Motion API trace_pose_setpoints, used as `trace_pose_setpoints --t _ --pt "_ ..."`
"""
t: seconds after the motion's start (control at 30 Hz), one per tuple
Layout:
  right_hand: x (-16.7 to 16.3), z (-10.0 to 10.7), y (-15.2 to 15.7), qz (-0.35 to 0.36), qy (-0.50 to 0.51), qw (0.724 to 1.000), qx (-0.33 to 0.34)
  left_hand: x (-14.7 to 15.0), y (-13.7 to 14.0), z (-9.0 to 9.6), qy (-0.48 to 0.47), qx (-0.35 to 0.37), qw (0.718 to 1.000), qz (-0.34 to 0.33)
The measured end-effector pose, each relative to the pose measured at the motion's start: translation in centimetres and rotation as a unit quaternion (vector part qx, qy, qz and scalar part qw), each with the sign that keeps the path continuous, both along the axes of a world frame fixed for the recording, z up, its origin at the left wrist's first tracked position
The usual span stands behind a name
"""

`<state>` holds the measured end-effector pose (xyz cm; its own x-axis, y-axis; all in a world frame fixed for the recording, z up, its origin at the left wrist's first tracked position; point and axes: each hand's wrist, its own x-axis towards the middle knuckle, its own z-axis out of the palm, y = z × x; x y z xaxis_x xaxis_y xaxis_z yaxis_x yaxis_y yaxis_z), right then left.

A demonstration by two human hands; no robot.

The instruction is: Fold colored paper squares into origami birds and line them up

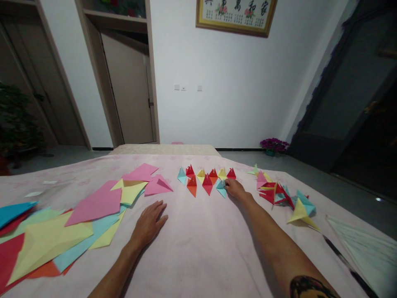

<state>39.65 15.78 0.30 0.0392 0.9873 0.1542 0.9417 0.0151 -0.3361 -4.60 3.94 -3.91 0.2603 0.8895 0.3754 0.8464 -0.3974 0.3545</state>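
right hand (237, 190): fingers are pinching pretty tight on the light-blue paper bird (220, 189), which is sitting at the right end of the near row | left hand (149, 222): just chilling on the tabletop (192, 244), fingers hanging loosely apart, holding nothing | coloured papers (97, 205) are overlapping off left, more folded pieces (281, 194) are lying heaped right

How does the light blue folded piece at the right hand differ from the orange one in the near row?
The light blue piece is touched by the right hand; the orange piece is untouched. The light blue piece lies farther right than the orange piece. Both are folded paper, each with a point toward the person.
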Motion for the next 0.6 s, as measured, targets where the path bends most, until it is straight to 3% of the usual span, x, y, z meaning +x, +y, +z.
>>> trace_pose_setpoints --t 0.3,0.6 --pt "1.5 0.8 -1.2 0.058 -0.034 0.997 -0.028 0.0 0.0 -0.1 -0.007 0.003 1.000 0.003" --pt "0.8 0.5 -1.0 -0.008 -0.057 0.998 -0.013 0.2 0.0 0.0 0.008 0.002 1.000 0.007"
